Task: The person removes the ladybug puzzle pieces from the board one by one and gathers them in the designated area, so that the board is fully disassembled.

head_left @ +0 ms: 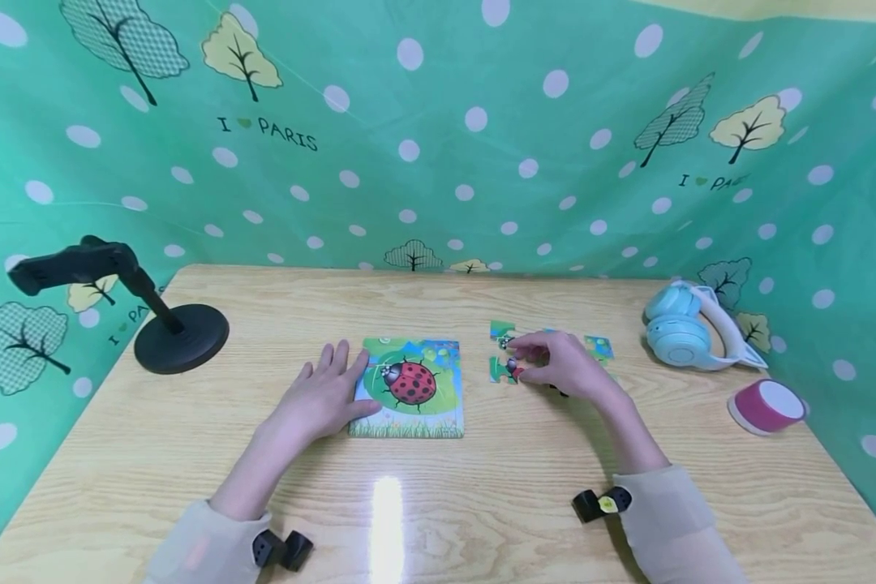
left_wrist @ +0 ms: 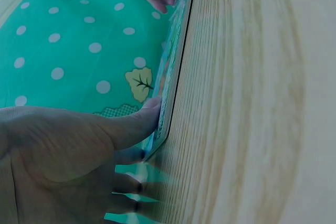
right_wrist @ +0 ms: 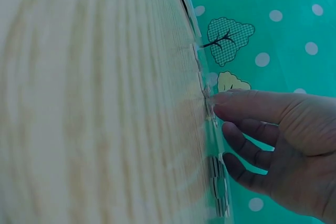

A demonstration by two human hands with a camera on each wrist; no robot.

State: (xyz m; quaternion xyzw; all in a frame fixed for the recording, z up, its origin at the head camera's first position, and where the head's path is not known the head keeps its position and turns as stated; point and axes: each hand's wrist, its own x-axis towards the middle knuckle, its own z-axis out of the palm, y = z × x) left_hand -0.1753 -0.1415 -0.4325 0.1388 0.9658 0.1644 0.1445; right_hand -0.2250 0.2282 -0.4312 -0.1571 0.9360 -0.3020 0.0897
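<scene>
Our left hand [head_left: 328, 396] lies spread on the board [head_left: 416, 391]; our right hand [head_left: 565, 365] touches the pieces [head_left: 502, 371] beside it, whether pinching we can't tell. They look light, stiff: we'd take opposite edges.

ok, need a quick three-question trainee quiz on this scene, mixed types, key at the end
1. True or false: the left grip touches the ladybug board.
2. Which thing stands at the person's left on the table?
A: headphones
B: black stand
C: pink cylinder
3. Fill the blank: the right grip is at the loose puzzle ____.

Key:
1. True: its thumb lies on the board's near-left part.
2. B.
3. Pieces.
</scene>
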